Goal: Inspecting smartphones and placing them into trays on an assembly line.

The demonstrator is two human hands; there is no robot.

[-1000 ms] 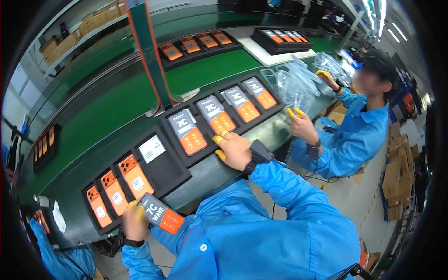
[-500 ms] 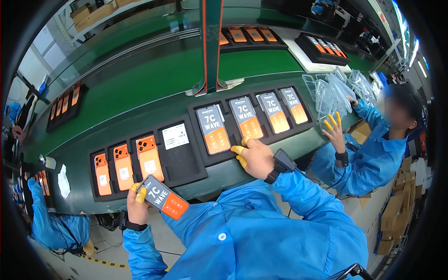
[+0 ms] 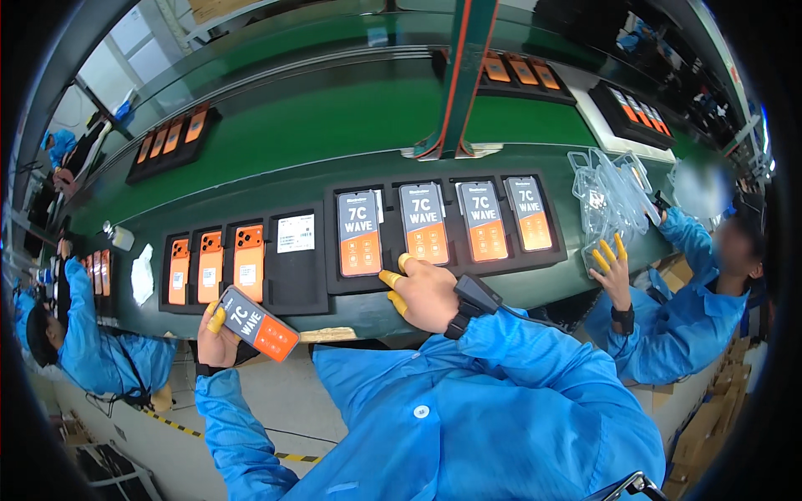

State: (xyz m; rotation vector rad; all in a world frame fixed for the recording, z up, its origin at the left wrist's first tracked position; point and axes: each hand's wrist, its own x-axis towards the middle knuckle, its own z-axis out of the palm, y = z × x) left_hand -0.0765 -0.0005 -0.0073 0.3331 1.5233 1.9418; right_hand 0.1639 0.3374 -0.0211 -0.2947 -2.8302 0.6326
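Observation:
My left hand [image 3: 219, 341], with yellow finger covers, is closed on a smartphone [image 3: 257, 324] with a grey-and-orange printed front, held tilted at the front edge of the left tray. That black foam tray [image 3: 301, 280] bears three orange phones [image 3: 210, 265] lying back side up; its rightmost slot shows a white label [image 3: 296, 233] and no phone. My right hand [image 3: 422, 294], also in yellow finger covers, rests at the front edge of the right black tray [image 3: 547, 260], fingers apart and nothing held. Several phones [image 3: 424, 224] lie there front side up.
A heap of clear plastic cases [image 3: 610, 192] lies to the right, by a co-worker in blue [image 3: 677, 317]. Across the green belt [image 3: 317, 125] stand more phone trays [image 3: 174, 144] and a post [image 3: 468, 79]. A white crumpled wrapper [image 3: 143, 275] lies at left.
The view has turned, so the bench appears shifted. My left hand still holds the phone near the left tray; my right hand stays at the right tray's front edge.

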